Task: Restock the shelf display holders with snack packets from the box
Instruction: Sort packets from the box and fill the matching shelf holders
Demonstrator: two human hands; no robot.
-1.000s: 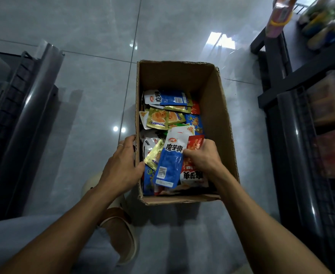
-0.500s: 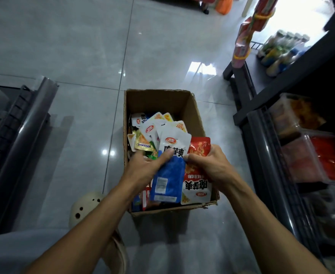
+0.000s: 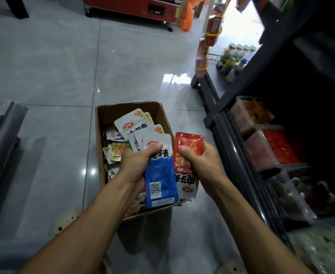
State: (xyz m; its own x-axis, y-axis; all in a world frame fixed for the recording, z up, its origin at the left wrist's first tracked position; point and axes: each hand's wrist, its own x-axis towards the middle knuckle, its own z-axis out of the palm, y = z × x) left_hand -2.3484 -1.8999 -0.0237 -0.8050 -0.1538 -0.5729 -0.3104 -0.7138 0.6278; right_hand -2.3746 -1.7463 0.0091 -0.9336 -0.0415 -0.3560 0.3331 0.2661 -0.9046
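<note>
An open cardboard box (image 3: 103,147) stands on the floor with several snack packets inside. My left hand (image 3: 136,163) grips a fanned bundle of blue and white packets (image 3: 160,178) above the box. My right hand (image 3: 202,165) holds red and white packets (image 3: 188,147) just to the right of that bundle. At the right, clear display holders (image 3: 261,153) sit on a dark shelf, with orange and red packets inside them.
A dark shelf frame (image 3: 239,165) runs along the right side. Bottles (image 3: 235,60) stand on a low shelf further back. A red cart (image 3: 135,6) is at the far end of the tiled floor. A grey rack (image 3: 2,145) borders the left.
Both hands have lifted packets out of the box. My left hand moved from the box's edge onto the blue bundle. The view has tilted up, showing more shelf.
</note>
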